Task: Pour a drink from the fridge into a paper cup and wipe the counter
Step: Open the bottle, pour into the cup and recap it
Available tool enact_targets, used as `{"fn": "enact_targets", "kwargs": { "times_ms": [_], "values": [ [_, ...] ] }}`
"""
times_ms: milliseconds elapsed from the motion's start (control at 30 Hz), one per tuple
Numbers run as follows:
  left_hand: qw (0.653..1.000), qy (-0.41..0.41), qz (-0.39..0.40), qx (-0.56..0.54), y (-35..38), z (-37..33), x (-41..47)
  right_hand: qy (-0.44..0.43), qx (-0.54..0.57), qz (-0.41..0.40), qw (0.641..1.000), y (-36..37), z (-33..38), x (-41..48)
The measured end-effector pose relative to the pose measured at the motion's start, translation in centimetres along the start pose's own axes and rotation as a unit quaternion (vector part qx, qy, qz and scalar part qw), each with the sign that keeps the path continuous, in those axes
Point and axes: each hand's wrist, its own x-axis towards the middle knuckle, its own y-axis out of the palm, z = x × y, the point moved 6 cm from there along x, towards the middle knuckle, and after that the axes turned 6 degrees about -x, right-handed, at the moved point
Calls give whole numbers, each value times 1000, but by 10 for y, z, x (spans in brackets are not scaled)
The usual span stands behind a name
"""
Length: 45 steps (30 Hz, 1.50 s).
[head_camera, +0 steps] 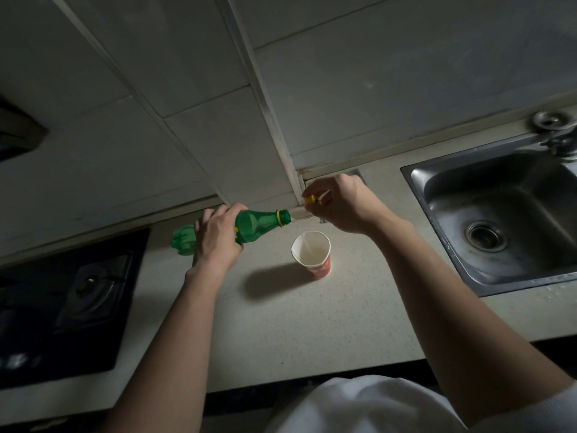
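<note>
Over the counter [312, 323], between stove [78, 292] and sink [452, 214]: holding a green bottle [256, 225] tipped in the left grip [215, 242], mouth just above the paper cup [321, 268], with a thin stream [304, 240] falling in. Pinching the yellow cap [310, 200] in the right grip [340, 204]. Pouring seemingly midway; left to do: capping, wiping the counter.

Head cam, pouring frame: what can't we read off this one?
All in the head view:
Label of the green bottle: covered by the left hand.
Most of the yellow cap: hidden inside the right hand.
Fill level in the paper cup: pale liquid in dim light, cannot tell.
Spout of the tap: cut off by the right edge.
Detail on the hob: too dark.
</note>
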Motion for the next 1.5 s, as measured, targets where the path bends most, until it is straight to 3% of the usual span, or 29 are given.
{"fn": "enact_targets", "kwargs": {
  "times_ms": [1500],
  "values": [
    [1000, 8, -7, 9, -2, -2, -1, -1, 9, 11, 1000, 5, -6, -2]
  ]
}}
